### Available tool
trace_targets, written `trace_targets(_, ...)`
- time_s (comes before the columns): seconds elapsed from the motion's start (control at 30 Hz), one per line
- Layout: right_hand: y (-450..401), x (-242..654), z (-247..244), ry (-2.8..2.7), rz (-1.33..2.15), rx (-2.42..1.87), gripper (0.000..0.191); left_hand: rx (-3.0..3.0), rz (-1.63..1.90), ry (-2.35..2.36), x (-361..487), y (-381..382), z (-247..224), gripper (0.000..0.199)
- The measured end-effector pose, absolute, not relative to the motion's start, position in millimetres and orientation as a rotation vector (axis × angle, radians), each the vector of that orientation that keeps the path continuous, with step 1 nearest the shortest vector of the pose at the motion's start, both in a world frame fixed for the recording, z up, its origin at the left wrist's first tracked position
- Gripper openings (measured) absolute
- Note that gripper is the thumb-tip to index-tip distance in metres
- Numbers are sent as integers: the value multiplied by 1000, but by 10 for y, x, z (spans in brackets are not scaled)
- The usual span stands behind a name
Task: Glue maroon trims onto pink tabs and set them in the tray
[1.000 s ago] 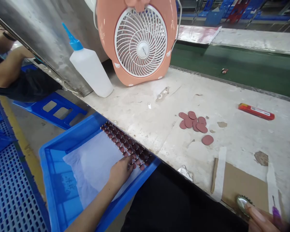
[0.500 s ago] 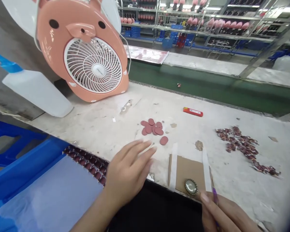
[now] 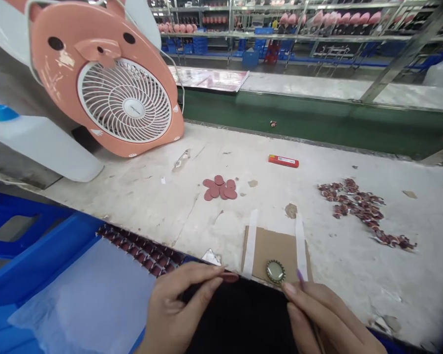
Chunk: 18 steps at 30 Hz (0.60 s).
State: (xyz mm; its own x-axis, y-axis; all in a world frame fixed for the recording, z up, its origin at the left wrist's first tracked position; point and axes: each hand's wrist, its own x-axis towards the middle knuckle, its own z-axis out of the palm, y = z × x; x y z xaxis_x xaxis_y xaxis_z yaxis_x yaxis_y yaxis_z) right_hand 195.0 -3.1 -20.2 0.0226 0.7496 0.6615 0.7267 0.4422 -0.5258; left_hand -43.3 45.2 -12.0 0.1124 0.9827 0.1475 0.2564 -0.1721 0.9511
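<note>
My left hand (image 3: pixel 180 305) is at the near edge of the workbench (image 3: pixel 151 211), pinching a small dark red piece (image 3: pixel 229 277) between thumb and forefinger. My right hand (image 3: pixel 317 314) grips a thin stick with a purple tip (image 3: pixel 300 276). That tip is close to a ribbed round metal cap with a shiny centre (image 3: pixel 275 271), which lies on a cardboard square (image 3: pixel 273 250) taped down with white strips. Rows of small dark red pieces (image 3: pixel 140 253) stand along the crate's far side, near my left hand. Farther up the bench lie a stack of flat reddish discs (image 3: pixel 217 188) and a loose heap of dark red pieces (image 3: pixel 354 209).
A pink fan (image 3: pixel 125 101) and a white squeeze bottle (image 3: pixel 46 147) stand at the bench's back left. A blue crate (image 3: pixel 47 260) lined with a white sheet sits below the near edge. A red packet (image 3: pixel 283 161) lies beyond the discs, with a green belt (image 3: pixel 299 118) behind the bench.
My left hand has left the crate, moved to the bench edge and closed on a small piece. My right hand has moved in with the stick. The view has swung right.
</note>
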Motion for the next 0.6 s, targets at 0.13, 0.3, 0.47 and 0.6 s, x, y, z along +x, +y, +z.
trace_targets(0.13, 113, 1793, -18, -1788, 422, -1138, 29, 765, 1016, 1279, -64, 274, 71, 20)
trace_targets(0.3, 188, 1802, 79, -1655, 779, -1112, 18, 540, 829, 1095, -13, 241, 95, 31)
trace_targets(0.47, 235, 1935, 286, -1968, 1011, -853, 10, 510, 315, 663, -51, 314, -107, 47)
trace_targets(0.6, 205, 1984, 356, -2048, 1040, -876, 12, 431, 303, 577, 33, 261, -261, 47)
